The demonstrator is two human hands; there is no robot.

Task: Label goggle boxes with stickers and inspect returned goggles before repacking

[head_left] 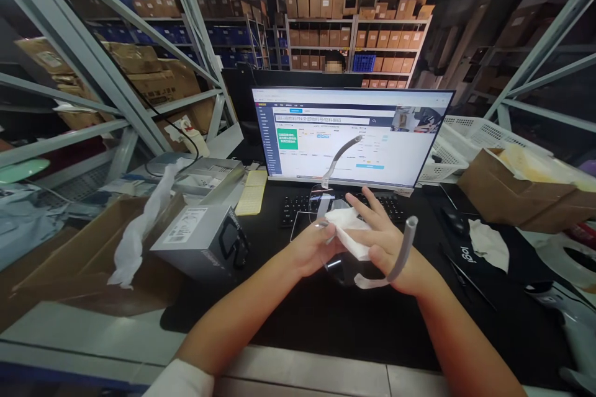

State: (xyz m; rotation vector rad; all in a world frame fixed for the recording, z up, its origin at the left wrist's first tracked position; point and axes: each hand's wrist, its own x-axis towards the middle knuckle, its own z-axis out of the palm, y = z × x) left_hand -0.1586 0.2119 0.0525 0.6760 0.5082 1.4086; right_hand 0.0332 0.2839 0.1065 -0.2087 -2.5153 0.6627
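Observation:
In front of the monitor, my left hand (311, 249) grips a pair of eyeglasses (406, 248) by the front, its thumb at a white wiping cloth (356, 239). One grey-tipped temple points up toward the screen; the other curves past my right wrist. My right hand (386, 239) presses the cloth against the glasses between thumb and fingers, with two fingers stretched out. One clear lens shows beyond the cloth; the other is mostly covered. A keyboard (291, 209) lies just behind the hands.
Left of my hands stand a grey printed box (200, 242) and an open cardboard box (93, 279) with white wrapping. A lit monitor (302, 155) is ahead. To the right are a mouse (454, 221), tweezers (468, 276), a crumpled cloth (488, 244) and a handheld scanner (565, 316).

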